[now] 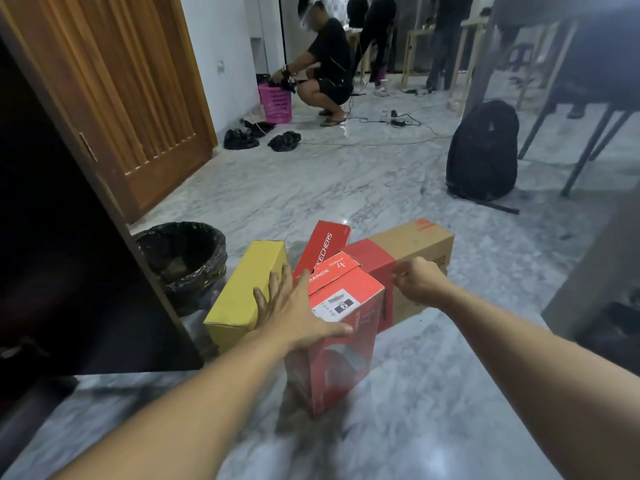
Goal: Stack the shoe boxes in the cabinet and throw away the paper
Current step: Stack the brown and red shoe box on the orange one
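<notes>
Reaching forward, we have both hands at the red shoe box [341,336], which stands on the marble floor [433,393] in the near centre, its long axis running away from us toward its raised lid [325,245] at the far end. Our left hand [294,308] lies flat on the box's near left top edge, fingers straight and spread, thumb along the top. Our right hand [417,280] sits at the box's far right side, fingers curled; whether they pinch anything we cannot tell. The yellow box [247,292] lies just left, the brown box [412,265] just right and farther. The cabinet [69,254] opens on the left, the lined bin [183,254] beyond it, so the left hand is nearer the cabinet.
</notes>
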The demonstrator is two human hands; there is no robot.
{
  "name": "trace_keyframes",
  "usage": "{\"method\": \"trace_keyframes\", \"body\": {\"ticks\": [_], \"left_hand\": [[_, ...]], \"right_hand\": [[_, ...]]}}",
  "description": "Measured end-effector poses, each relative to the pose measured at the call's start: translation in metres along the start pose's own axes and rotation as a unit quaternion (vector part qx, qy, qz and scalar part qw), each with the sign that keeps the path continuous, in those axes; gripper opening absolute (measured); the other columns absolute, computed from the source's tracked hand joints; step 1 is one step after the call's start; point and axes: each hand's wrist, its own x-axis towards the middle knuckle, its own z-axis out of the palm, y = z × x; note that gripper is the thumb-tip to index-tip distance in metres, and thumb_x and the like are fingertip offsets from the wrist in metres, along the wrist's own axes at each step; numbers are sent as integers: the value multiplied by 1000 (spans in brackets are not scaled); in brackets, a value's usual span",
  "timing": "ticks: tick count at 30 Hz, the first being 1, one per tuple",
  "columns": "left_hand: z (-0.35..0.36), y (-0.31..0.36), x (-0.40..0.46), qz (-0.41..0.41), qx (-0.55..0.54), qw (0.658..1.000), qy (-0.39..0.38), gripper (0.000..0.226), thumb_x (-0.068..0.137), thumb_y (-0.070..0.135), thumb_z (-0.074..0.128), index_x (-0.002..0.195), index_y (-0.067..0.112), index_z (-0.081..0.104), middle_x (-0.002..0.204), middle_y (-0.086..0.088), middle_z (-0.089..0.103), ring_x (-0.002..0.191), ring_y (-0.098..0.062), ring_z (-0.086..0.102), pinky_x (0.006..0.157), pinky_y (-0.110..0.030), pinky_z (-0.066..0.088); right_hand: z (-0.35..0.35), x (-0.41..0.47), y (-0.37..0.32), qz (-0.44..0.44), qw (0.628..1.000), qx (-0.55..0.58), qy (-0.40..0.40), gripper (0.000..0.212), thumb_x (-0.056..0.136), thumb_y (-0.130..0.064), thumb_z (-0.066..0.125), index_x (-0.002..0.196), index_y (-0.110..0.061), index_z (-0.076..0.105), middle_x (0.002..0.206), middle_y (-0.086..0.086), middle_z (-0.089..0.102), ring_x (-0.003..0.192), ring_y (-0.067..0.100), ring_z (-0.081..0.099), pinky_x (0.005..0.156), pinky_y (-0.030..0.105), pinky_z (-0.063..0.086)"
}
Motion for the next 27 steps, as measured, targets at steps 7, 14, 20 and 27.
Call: {"method": "trace_keyframes", "body": {"ticks": [7, 14, 20, 27], "left_hand": [[0, 0, 25, 12, 43, 999, -5, 120, 45, 61, 81, 145, 30, 21, 134, -8, 42, 127, -30, 34, 102, -47, 33], [-17, -26, 39, -21, 63, 998, 14, 116, 47, 58, 82, 145, 33, 26, 129, -7, 43, 125, -30, 34, 101, -44, 33], [-10, -23, 35, 3, 121, 993, 17, 117, 59, 54, 78, 151, 23, 13, 159, -12, 7, 147, -32, 0, 114, -60, 3], [14, 0, 26, 68, 171, 979, 84, 99, 76, 45, 72, 150, 18, 14, 161, -11, -2, 148, -31, -9, 116, -59, -5]], "right_hand": [[20, 19, 10, -10, 999, 36, -25, 27, 91, -10, 47, 96, -1, 72, 88, 15, 71, 82, 32, 67, 76, 43, 58], [34, 39, -1, -57, 997, -28, -36, 27, 90, -9, 42, 73, -15, 62, 87, 10, 64, 84, 28, 56, 72, 32, 45], [64, 67, -4, -73, 993, -67, -70, 46, 86, -11, 41, 131, -15, 50, 143, 13, 46, 128, 36, 47, 104, 46, 42], [82, 68, 10, -83, 980, -175, -49, 69, 89, -19, 49, 151, -28, 19, 158, -4, 22, 144, 29, 18, 112, 61, 22]]}}
